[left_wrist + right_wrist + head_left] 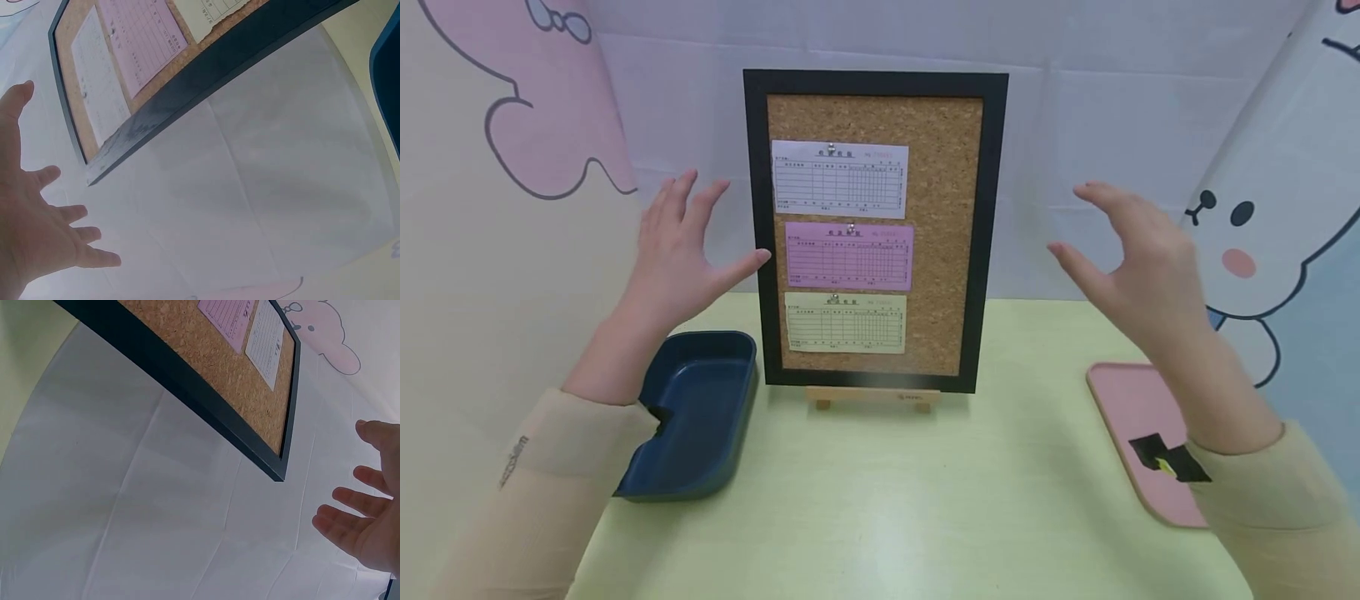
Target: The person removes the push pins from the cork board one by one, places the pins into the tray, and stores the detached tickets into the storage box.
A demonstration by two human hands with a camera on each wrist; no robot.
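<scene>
A cork board [943, 242] in a black frame stands upright on a small wooden easel [872, 395]. Three printed slips are pinned to it in a column: white [840, 179] on top, pink [850, 256] in the middle, pale yellow [846, 322] at the bottom. Silver push pins hold each slip near its upper edge. My left hand [673, 258] is raised at the board's left side, fingers spread and holding nothing; its thumb overlaps the frame in the head view. To the right of the board my right hand [1150, 267] is raised too, bare, thumb and fingers apart.
A dark blue tray [741, 417] lies at the left of the pale green table [880, 500], partly behind my left forearm. On the right a pink tray [1112, 400] sits partly under my right forearm. A white cloth [895, 33] with cartoon figures hangs behind.
</scene>
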